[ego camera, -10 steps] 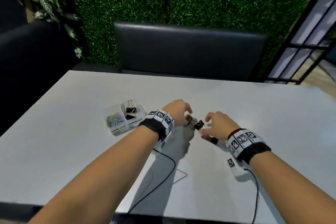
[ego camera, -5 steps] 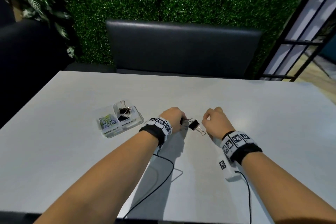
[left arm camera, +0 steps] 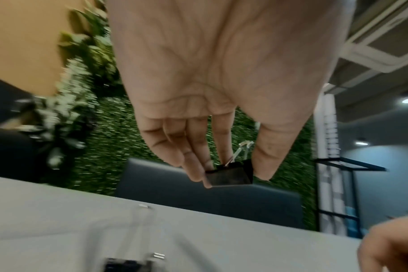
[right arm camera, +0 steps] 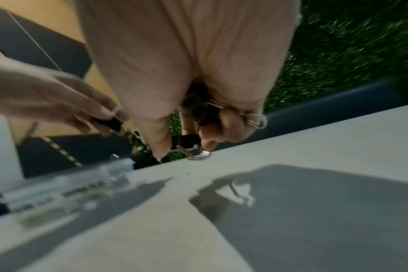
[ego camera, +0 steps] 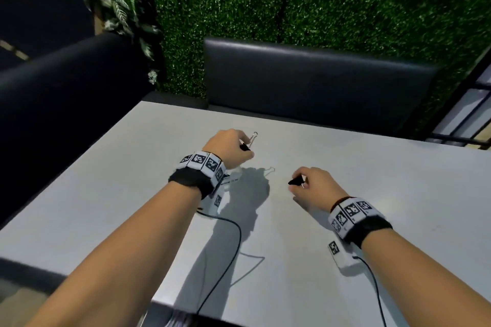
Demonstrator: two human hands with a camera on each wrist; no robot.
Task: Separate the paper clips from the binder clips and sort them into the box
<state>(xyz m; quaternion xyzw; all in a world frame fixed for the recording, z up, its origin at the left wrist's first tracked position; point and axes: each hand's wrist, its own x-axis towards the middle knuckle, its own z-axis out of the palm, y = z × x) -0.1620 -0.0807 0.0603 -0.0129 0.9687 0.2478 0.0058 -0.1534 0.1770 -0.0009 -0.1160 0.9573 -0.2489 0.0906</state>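
In the head view my left hand (ego camera: 245, 150) pinches a black binder clip (ego camera: 249, 141) by its body, silver handles pointing away, just above the clear box (ego camera: 235, 178), which my wrist mostly hides. The left wrist view shows that clip (left arm camera: 230, 175) between thumb and fingers (left arm camera: 198, 165), with the blurred box (left arm camera: 128, 265) below. My right hand (ego camera: 297, 184) hovers to the right over the table and holds black binder clips: one (right arm camera: 186, 141) pinched at the fingertips, another (right arm camera: 198, 110) tucked under curled fingers. No paper clips show.
The grey table (ego camera: 345, 167) stretches right and toward me, crossed by black wrist cables (ego camera: 236, 236). A dark bench seat (ego camera: 305, 82) and green hedge wall stand behind it, and a dark sofa (ego camera: 66, 87) stands at the left.
The hands have pulled apart, each keeping a binder clip. My left hand has carried its clip left to above the box. The head camera has swung, and my wrist now hides the box.
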